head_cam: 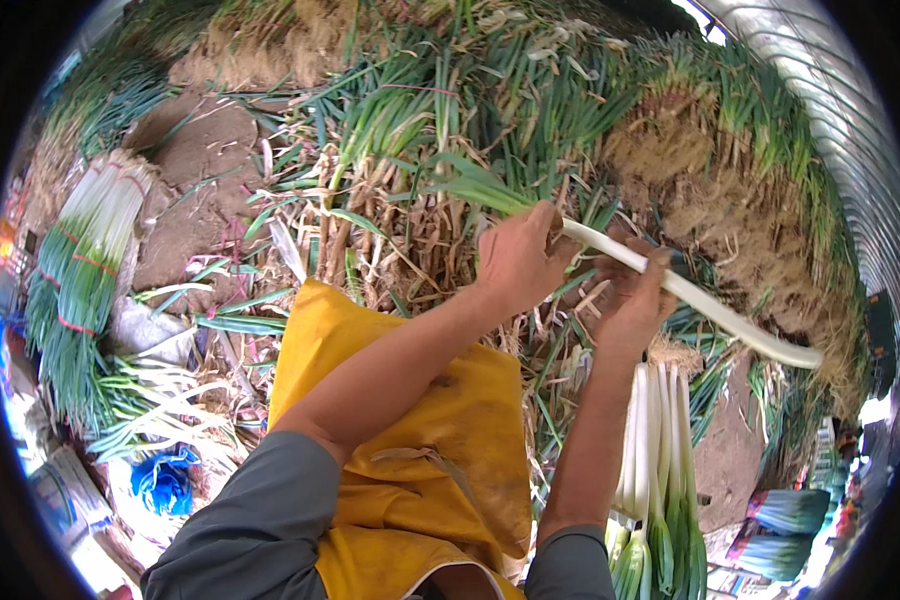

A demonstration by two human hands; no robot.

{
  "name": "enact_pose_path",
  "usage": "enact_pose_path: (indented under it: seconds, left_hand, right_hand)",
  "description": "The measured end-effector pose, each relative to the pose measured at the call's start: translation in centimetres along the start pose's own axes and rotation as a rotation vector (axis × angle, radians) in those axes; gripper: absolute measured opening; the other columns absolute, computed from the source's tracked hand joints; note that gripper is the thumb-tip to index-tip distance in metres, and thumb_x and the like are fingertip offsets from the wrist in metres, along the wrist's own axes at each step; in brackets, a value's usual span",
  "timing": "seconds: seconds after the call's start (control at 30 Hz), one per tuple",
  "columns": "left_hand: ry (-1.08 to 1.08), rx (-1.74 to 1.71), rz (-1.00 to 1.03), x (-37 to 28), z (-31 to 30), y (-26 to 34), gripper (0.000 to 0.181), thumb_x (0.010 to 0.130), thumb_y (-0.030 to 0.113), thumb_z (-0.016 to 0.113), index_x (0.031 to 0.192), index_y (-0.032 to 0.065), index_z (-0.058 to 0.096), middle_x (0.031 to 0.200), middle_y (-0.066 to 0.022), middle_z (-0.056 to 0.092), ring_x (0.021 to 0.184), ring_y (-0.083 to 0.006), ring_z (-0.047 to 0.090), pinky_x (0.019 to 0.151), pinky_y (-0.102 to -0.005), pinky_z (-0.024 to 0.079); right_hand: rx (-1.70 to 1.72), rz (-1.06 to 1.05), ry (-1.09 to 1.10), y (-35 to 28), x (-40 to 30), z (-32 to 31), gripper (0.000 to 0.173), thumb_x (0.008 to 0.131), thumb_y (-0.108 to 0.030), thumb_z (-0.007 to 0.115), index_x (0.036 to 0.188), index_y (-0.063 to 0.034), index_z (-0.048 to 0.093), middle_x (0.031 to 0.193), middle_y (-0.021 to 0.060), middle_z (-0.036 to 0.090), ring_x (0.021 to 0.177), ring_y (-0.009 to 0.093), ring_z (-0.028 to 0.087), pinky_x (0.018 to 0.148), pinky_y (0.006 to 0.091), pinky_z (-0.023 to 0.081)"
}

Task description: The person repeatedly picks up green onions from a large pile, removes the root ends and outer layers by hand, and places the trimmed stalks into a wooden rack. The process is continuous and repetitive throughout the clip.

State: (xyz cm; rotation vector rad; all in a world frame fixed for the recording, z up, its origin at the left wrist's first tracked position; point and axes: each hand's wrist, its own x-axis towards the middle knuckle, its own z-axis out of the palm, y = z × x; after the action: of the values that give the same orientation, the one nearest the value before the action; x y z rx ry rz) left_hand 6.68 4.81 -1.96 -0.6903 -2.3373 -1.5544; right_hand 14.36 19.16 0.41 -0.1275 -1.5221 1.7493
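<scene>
A single long green onion (720, 315) lies slantwise across both hands, its white root end pointing to the lower right. My left hand (525, 251) grips it where the white shank turns into green leaves. Farther down, my right hand (637, 289) has its fingers closed around the white shank; part of that hand is blurred. The onion's green leaves (487, 184) fan out to the upper left. Below my right forearm, several cleaned green onions (656, 442) lie side by side, white ends away from me. A yellow apron (405, 397) covers my lap.
Untrimmed green onions with soil-coloured roots (742, 202) are heaped ahead and to the right. Tied bundles (94, 247) rest at left, above loose thin onions (150, 412) and a blue plastic bag (165, 480). Dry husks (375, 217) litter the ground. More bundles (784, 532) lie lower right.
</scene>
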Motion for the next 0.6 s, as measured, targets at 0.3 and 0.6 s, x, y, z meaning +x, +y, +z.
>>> enact_pose_path:
  seconds: [0.3, 0.6]
  left_hand:
    - [-0.684, -0.127, 0.139, 1.1, 0.1, -0.8, 0.040, 0.086, 0.021, 0.094, 0.115, -0.0009, 0.075, 0.088, -0.0099, 0.076, 0.080, -0.0269, 0.074, 0.078, -0.0408, 0.058]
    - [-1.081, -0.277, 0.026, 1.2, -0.4, -1.0, 0.042, 0.081, 0.017, 0.093, 0.115, -0.0012, 0.076, 0.097, -0.0097, 0.079, 0.084, -0.0177, 0.073, 0.082, -0.0364, 0.058]
  right_hand:
    - [-0.237, -0.060, -0.059, -5.6, 1.5, -5.4, 0.043, 0.107, -0.039, 0.071, 0.121, 0.0013, 0.078, 0.110, 0.0148, 0.082, 0.076, 0.009, 0.064, 0.061, 0.0241, 0.046]
    - [0.404, 0.073, 0.071, -3.8, -0.7, -2.8, 0.043, 0.116, -0.042, 0.057, 0.131, -0.0021, 0.066, 0.085, 0.0035, 0.064, 0.082, 0.017, 0.062, 0.087, 0.0382, 0.055]
